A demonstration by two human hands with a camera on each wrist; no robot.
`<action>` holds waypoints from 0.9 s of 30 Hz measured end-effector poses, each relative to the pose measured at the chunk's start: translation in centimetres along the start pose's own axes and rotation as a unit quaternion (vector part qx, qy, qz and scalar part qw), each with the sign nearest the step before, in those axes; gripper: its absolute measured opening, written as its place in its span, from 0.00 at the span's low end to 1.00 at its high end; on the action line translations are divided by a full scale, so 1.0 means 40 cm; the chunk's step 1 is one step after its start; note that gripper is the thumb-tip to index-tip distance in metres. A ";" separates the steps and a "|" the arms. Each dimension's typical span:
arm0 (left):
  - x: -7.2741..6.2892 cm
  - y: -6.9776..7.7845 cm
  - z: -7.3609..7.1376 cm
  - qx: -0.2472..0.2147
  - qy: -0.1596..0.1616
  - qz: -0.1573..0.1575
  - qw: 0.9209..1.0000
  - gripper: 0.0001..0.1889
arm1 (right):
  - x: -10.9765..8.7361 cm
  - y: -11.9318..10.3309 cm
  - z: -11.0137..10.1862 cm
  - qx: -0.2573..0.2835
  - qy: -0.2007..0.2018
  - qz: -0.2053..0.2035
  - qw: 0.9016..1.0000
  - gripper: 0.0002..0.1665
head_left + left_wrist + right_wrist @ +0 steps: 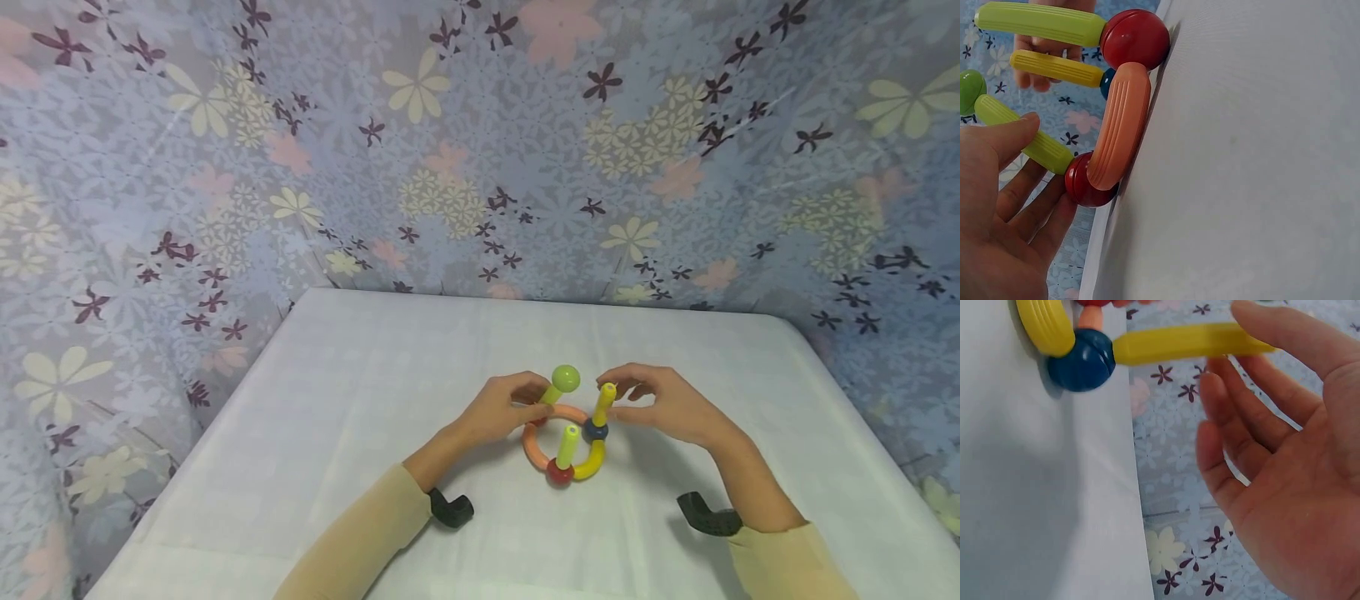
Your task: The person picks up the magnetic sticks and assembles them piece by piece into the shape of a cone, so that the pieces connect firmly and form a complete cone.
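A ring of magnetic building sticks and balls lies on the table. It has orange curved sticks, a yellow curved stick, red balls and a dark blue ball. Three straight sticks rise from its balls. My left hand holds the rear-left light green stick, thumb across it and fingers behind; a green ball tops that stick. At the right, my right hand has thumb and fingers about the upper end of the yellow straight stick. The front light green stick stands untouched on a red ball.
A white cloth covers the table. Behind and beside it hangs a flowered curtain. Black wrist mounts stick out at both sleeves, close over the cloth.
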State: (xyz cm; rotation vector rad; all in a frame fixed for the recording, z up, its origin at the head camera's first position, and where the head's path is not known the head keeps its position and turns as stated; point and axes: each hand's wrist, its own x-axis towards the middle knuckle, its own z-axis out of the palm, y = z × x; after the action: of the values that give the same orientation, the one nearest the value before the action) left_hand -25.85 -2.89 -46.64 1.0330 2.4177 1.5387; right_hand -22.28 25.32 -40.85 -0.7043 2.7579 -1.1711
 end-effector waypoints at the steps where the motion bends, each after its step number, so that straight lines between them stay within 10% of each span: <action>1: 0.001 -0.001 0.001 0.001 0.000 0.000 1.000 0.13 | 0.000 0.002 -0.001 0.001 -0.004 0.001 1.000 0.23; 27: 0.001 0.003 0.002 0.016 -0.008 0.010 1.000 0.13 | 0.018 0.005 0.049 0.005 -0.030 0.003 1.000 0.13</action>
State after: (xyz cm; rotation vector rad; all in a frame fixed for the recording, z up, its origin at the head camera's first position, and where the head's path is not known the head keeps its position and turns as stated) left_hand -25.80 -2.77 -46.57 1.0740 2.4372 1.4971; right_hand -22.56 23.83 -42.30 -0.7174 2.7010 -1.1413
